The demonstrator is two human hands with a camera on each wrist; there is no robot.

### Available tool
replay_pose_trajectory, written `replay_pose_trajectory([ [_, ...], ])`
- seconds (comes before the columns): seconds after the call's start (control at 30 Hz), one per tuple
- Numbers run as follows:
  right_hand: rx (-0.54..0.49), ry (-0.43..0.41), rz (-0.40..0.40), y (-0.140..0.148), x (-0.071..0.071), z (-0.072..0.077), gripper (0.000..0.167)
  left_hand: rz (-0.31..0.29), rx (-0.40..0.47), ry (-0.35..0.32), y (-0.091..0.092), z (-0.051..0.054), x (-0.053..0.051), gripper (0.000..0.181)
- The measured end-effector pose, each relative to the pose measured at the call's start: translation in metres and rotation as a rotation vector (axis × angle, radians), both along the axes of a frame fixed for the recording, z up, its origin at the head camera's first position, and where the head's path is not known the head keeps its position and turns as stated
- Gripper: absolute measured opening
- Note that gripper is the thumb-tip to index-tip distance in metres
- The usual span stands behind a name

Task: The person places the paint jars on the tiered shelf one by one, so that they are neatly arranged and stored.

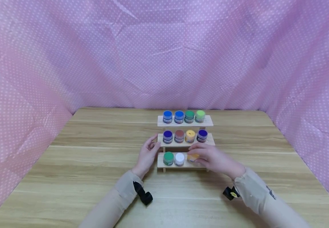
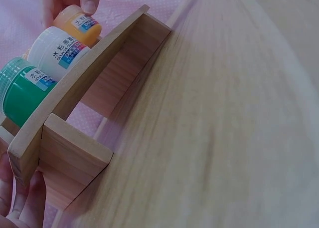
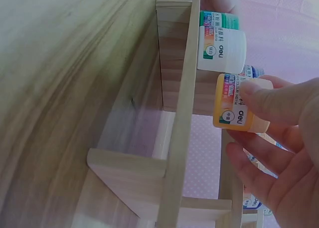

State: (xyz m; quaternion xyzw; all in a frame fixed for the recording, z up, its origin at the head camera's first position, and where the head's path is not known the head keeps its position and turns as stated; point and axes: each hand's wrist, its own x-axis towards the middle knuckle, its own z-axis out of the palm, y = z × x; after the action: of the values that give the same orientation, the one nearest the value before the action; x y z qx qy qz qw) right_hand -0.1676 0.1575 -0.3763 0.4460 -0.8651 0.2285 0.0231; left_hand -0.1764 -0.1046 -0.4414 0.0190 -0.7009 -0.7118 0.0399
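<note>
A three-step wooden rack (image 1: 162, 165) stands on the table, bearing small paint jars. My right hand (image 1: 214, 158) pinches a yellow-orange paint jar (image 3: 232, 101) between thumb and fingers, over the right part of the bottom step. A gap shows between its base and the step in the right wrist view. Left of it on that step are a white jar (image 1: 179, 159) and a green jar (image 1: 168, 158). At the rack's left end, my left hand (image 1: 147, 155) holds the end of the middle step between thumb and fingers; some fingertips are hidden in the left wrist view.
The middle step carries a purple jar (image 1: 168, 136), a brown-red jar (image 1: 179, 136), a yellow jar (image 1: 190, 136) and another purple jar (image 1: 202, 136). Blue and green jars (image 1: 189, 116) line the top step. Behind the wooden table (image 1: 96, 142) hangs a pink dotted cloth (image 1: 164, 63).
</note>
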Motion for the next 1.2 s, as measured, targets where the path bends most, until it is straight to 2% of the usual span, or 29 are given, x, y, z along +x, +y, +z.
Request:
replay_pose_trajectory([
  [0.27, 0.041, 0.022, 0.001, -0.0024, -0.0007, -0.0012, 0.032, 0.02, -0.002, 0.014, 0.0008, 0.0023, -0.001, 0.046],
  [0.5, 0.073, 0.022, 0.004, -0.004, -0.0013, -0.0026, 0.034, 0.015, -0.011, 0.031, 0.0008, 0.002, -0.0011, 0.046],
  [0.97, 0.061, 0.082, 0.03, -0.0053, -0.0014, -0.0049, 0.034, 0.003, -0.021, 0.033, 0.0005, 0.0032, 0.002, 0.046],
  [1.2, 0.062, 0.056, 0.036, -0.0057, -0.0025, -0.0063, 0.035, -0.003, -0.012, 0.023, -0.0004, 0.0017, 0.0019, 0.047],
])
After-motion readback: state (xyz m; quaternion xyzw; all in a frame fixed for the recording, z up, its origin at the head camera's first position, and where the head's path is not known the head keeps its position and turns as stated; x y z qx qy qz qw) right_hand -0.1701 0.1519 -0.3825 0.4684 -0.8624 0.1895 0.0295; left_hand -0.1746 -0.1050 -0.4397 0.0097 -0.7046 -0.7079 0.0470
